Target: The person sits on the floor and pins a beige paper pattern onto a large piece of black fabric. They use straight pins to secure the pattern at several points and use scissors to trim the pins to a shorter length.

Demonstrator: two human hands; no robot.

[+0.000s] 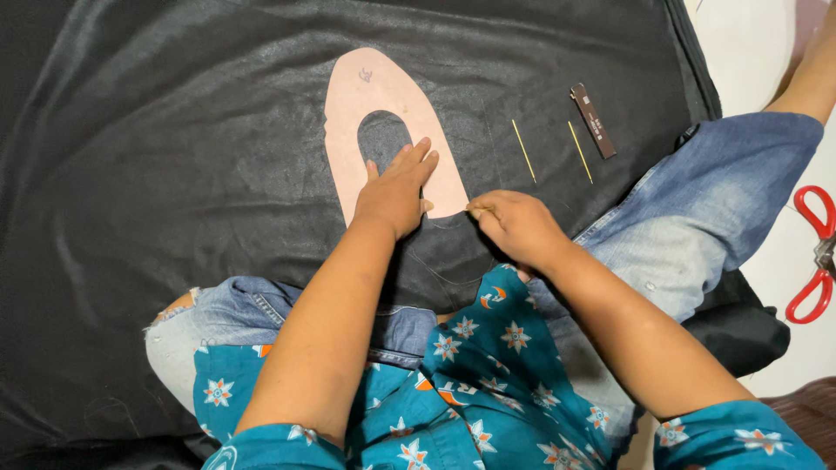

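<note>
the right hand is curled into a closed grip at the lower right edge of the pink pattern piece, and a thin tool seems pinched in the fingers, but it is too small and hidden to tell what it is. the left hand lies flat and open on the pattern piece, holding nothing, and covers part of its lower end. the piece lies on black fabric, spread over the floor (no worktop is seen). faint curved lines show on the fabric below the hands. two thin yellow sticks and a small dark brown bar lie to the right. red scissors are cut off at the right border, on pale floor. the person's knees in blue jeans rest on the fabric.
</note>
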